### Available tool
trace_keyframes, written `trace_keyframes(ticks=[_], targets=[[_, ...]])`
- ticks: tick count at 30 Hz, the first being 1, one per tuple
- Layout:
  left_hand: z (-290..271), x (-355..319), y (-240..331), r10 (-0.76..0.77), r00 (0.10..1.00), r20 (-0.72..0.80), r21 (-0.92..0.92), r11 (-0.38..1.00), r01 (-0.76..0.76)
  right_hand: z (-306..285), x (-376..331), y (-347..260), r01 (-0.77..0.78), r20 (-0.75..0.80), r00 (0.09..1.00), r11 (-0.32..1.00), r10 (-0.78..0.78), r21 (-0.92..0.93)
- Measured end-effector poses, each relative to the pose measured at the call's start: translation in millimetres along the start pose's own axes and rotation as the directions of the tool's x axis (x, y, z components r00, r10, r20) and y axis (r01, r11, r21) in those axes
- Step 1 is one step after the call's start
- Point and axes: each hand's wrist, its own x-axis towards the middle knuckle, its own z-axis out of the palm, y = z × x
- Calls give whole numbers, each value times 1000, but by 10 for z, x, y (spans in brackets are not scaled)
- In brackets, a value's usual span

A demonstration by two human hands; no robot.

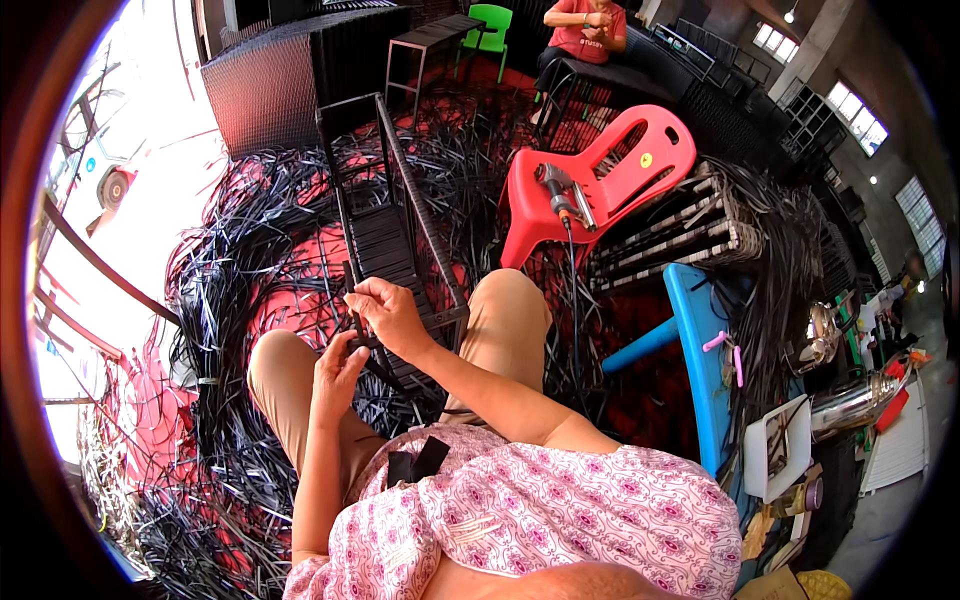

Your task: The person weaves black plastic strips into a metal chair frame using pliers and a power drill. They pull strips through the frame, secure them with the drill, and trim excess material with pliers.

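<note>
Between my knees stands a black chair frame [388,225], tilted, its bars partly wrapped and a panel of black strips [380,243] woven across it. My right hand [392,318] is closed in a pinch on a thin black plastic strip [348,274] at the near left corner of the frame. Just below and to the left, my left hand [336,374] has thumb and forefinger closed around the lower part of that strip, beside the frame. The hands hide part of the near end of the frame.
Loose black strips [235,225] cover the floor in heaps. A red plastic chair [528,200] holds a power tool [556,190] with a cable. A blue stool [700,350] stands at right, near a white tray [790,430]. Another person [590,35] sits at the back.
</note>
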Motion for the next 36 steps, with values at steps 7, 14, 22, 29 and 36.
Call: trace_keyframes(ticks=[7, 14, 22, 29, 36], targets=[[36, -7, 61, -11, 1000, -14, -10, 1000, 11, 3, 3, 55, 6, 4, 1000, 998, -6, 56], [70, 12, -52, 9, 999, -48, -29, 1000, -10, -9, 20, 39, 0, 18, 1000, 998, -1, 69], [124, 19, 2, 98, 994, -55, -46, 994, -100, -42, -10, 9, 1, -14, 1000, 1000, 0, 25], [85, 107, -208, 113, 990, -84, -79, 990, -119, 5, -26, -30, -35, 18, 999, 988, 32, 150], [169, 114, -130, 79, 986, -144, -196, 975, -107, 12, -20, 58, 81, -40, 996, 993, -78, 85]])
